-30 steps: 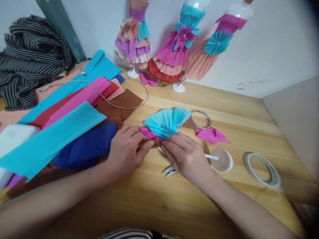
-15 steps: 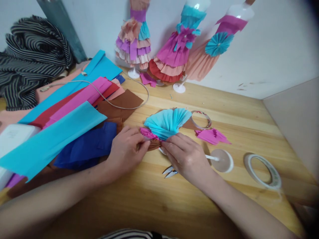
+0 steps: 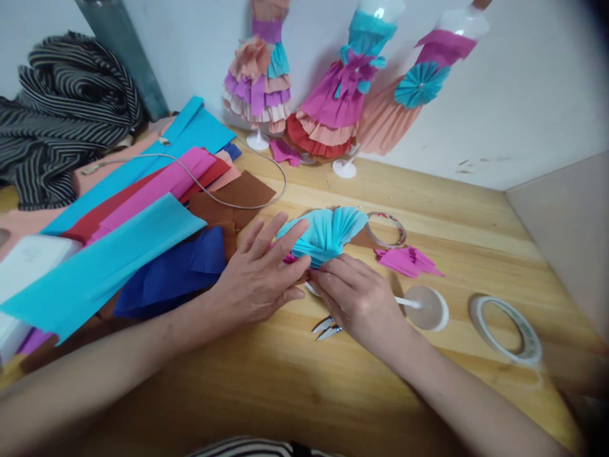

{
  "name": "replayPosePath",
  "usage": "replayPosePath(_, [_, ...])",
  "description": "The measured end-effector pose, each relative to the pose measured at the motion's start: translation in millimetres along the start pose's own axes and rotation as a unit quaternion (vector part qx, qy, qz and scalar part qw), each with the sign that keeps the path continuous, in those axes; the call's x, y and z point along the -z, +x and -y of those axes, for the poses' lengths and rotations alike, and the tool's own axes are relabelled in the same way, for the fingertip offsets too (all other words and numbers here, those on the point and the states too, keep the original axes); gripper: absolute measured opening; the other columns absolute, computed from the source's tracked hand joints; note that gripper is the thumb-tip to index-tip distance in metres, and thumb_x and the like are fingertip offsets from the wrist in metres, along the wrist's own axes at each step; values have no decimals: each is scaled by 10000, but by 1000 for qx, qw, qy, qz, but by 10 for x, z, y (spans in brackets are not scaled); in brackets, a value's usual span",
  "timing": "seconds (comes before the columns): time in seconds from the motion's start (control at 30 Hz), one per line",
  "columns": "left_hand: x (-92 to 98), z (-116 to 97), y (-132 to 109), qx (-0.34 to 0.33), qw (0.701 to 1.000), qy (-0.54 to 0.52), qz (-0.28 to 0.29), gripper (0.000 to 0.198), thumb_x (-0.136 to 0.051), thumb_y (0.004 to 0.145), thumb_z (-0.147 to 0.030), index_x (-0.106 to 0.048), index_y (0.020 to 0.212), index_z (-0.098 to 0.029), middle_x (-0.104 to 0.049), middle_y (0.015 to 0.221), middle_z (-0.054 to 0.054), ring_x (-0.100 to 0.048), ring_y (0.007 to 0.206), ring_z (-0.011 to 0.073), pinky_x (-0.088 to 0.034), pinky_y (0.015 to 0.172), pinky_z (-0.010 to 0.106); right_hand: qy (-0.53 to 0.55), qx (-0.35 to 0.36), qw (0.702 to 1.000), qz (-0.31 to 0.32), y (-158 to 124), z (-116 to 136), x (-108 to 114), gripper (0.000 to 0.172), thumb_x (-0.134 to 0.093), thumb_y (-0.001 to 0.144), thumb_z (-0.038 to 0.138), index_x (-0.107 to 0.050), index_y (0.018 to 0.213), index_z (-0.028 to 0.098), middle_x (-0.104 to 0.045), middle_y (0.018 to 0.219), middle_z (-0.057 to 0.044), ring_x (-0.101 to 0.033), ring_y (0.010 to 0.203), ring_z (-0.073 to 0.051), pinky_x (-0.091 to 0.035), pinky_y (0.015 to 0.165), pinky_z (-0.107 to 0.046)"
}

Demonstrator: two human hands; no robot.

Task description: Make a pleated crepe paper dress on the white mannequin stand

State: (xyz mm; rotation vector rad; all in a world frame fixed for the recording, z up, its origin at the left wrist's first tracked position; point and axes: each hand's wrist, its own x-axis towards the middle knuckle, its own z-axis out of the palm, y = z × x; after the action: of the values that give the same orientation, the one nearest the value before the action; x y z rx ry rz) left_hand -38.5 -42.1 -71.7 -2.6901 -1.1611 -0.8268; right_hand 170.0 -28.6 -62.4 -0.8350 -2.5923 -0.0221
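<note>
A small dress form lies on its side on the wooden table (image 3: 304, 387), its white stand base (image 3: 427, 309) pointing right. Pleated light-blue crepe paper (image 3: 333, 230) fans out from it, and a bit of pink crepe paper (image 3: 289, 258) shows beneath. My right hand (image 3: 359, 295) pinches the gathered blue paper at the form's middle; its fingertips are partly hidden. Fingers spread, my left hand (image 3: 261, 270) lies over the left end of the paper and covers much of it. Cutting pliers (image 3: 327, 328) lie just below my right hand.
Crepe paper sheets (image 3: 128, 254), a cable (image 3: 223, 203) and a white box (image 3: 33, 266) crowd the left. Three dressed forms (image 3: 328, 120) stand at the wall. Tape rolls (image 3: 509, 330) and a pink paper scrap (image 3: 409, 260) lie right. A striped cloth (image 3: 76, 114) is back left.
My left hand has let go of the brown and pink paper edge and opened, moving slightly right over the paper. My right hand keeps its pinch in nearly the same place.
</note>
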Motion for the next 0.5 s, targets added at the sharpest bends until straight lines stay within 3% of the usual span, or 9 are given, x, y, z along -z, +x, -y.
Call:
replayPosePath(0.13, [4,13,10,10,1000,-13,-12,177,-517,898,-304,-634,925,-174,-477,1402,177,-313,1361,380,-317,1050,606,-1,-3,1000,2,4,-1,10,206,-488,914,117,-642,777,135,-594,680,-67,-469,668,-172,-392,606,-287])
replayPosePath(0.33, [4,2,23,14,1000,-21,-15,256,-481,912,-332,-580,1110,-202,-465,1411,155,-303,1370,358,-348,1045,580,-2,-2,1000,8,7,6,15,219,-481,916,118,-640,767,142,-589,676,-66,-481,673,-175,-397,607,-288])
replayPosePath(0.5, [-20,-5,27,8,999,-36,21,189,-515,898,-310,-635,931,-167,-485,1389,178,-330,1347,377,-347,1045,591,7,-12,1000,12,6,14,22,203,-483,919,132,-652,806,138,-604,691,-69,-493,673,-174,-399,599,-288])
